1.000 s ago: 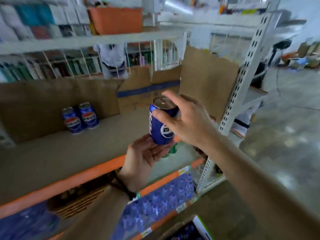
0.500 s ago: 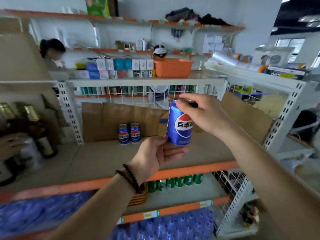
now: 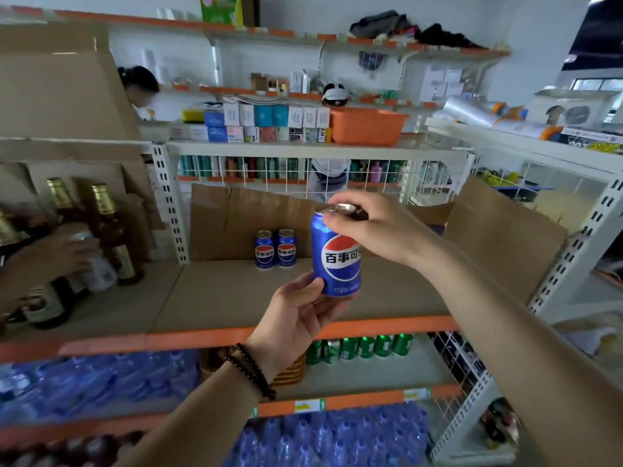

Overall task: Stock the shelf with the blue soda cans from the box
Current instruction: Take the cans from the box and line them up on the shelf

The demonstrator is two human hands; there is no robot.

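A white slotted-steel shelving unit [image 3: 170, 210] fills the view, its boards edged in orange, in a pale-walled stockroom with more racks behind. The middle shelf [image 3: 219, 294] is lined with flat brown cardboard, and cardboard sheets [image 3: 236, 220] stand against its wire back. To the left, tall brown glass bottles with gold foil necks [image 3: 104, 230] crowd the neighbouring bay, where another person's hand [image 3: 54, 257] reaches in. Below, shrink-wrapped packs of blue water bottles [image 3: 101, 379] and a row of green cans [image 3: 364, 347] sit on the lower shelves. An orange plastic basin [image 3: 367, 124] rests on the shelf above, beside small cartons.

Two blue soda cans [image 3: 275, 248] stand upright, touching, at the back of the middle shelf. A third blue soda can [image 3: 335, 254], glossy metal with a red, white and blue roundel, is held upright in the air in front of that shelf. The right hand [image 3: 367, 230] grips its top rim from above with curled fingers; the left hand [image 3: 300, 318], beaded bracelet on the wrist, pinches its base from below
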